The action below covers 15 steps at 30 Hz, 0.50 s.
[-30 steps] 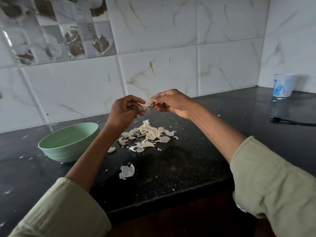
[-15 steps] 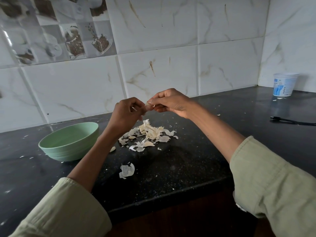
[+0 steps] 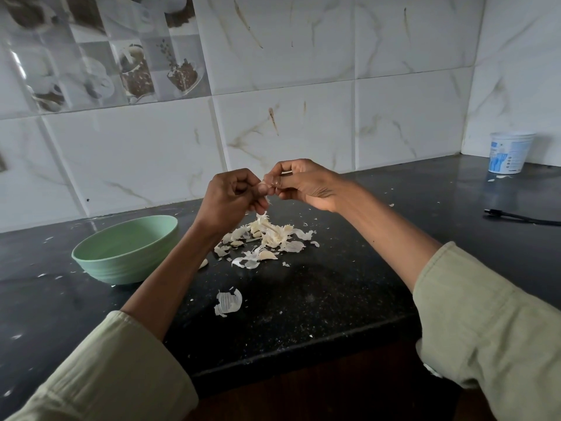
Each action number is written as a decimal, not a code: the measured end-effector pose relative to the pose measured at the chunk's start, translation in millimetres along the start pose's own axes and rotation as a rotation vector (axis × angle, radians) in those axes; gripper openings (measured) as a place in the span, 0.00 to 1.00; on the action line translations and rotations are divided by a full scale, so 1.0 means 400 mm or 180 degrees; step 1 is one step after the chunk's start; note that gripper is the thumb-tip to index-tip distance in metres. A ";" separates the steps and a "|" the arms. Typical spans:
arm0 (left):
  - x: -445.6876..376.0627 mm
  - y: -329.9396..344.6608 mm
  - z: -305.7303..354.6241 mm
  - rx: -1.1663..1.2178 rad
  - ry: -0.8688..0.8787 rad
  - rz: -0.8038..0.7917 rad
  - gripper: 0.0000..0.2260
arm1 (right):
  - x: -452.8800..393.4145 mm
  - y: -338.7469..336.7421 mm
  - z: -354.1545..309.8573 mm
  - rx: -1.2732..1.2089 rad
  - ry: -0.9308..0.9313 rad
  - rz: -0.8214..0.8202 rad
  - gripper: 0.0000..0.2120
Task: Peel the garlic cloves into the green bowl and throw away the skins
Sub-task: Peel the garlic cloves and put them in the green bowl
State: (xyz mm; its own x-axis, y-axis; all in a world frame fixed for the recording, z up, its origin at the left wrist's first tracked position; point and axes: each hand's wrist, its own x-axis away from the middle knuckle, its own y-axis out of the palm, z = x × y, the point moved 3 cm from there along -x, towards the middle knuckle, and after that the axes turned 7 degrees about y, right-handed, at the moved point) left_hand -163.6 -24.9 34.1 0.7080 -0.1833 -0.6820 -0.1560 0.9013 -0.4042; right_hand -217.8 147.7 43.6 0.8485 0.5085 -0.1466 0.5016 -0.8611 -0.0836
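My left hand (image 3: 230, 196) and my right hand (image 3: 303, 183) meet fingertip to fingertip above the black counter, both pinching one small garlic clove (image 3: 268, 187) that my fingers mostly hide. A thin strip of skin hangs below the fingers. Directly under my hands lies a heap of garlic cloves and papery skins (image 3: 267, 238). The green bowl (image 3: 127, 250) stands to the left of the heap; I see nothing inside it. One bare clove (image 3: 204, 264) lies beside the bowl, half hidden by my left forearm.
A larger piece of skin (image 3: 228, 302) lies alone nearer the counter's front edge (image 3: 303, 357). A white and blue tub (image 3: 510, 156) stands in the far right corner, with a black cable (image 3: 522, 216) in front of it. Tiled walls rise behind the counter.
My fingertips have closed together over the clove, which showed between them a second ago and is now mostly covered. The bowl and the heap have not moved.
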 end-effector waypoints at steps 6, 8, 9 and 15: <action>-0.001 0.000 0.006 0.0166 0.0059 -0.0066 0.03 | -0.001 -0.006 -0.007 -0.0256 -0.0008 0.0010 0.04; -0.002 -0.003 0.007 0.0070 -0.0001 -0.0099 0.04 | -0.001 -0.008 -0.008 -0.0202 -0.0030 0.0072 0.04; -0.003 -0.004 0.007 0.0006 -0.0043 -0.0135 0.04 | -0.001 -0.010 -0.007 -0.0144 -0.0027 0.0118 0.04; 0.010 -0.016 0.002 -0.0593 -0.0206 -0.0254 0.04 | 0.002 -0.024 -0.006 0.0203 -0.0045 0.0299 0.07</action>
State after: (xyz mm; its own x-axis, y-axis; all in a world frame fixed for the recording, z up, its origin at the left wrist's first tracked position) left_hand -159.2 -30.9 34.6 0.7650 -0.2201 -0.6052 -0.2181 0.7957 -0.5651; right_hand -221.7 156.5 46.5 0.8886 0.4258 -0.1706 0.4078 -0.9036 -0.1313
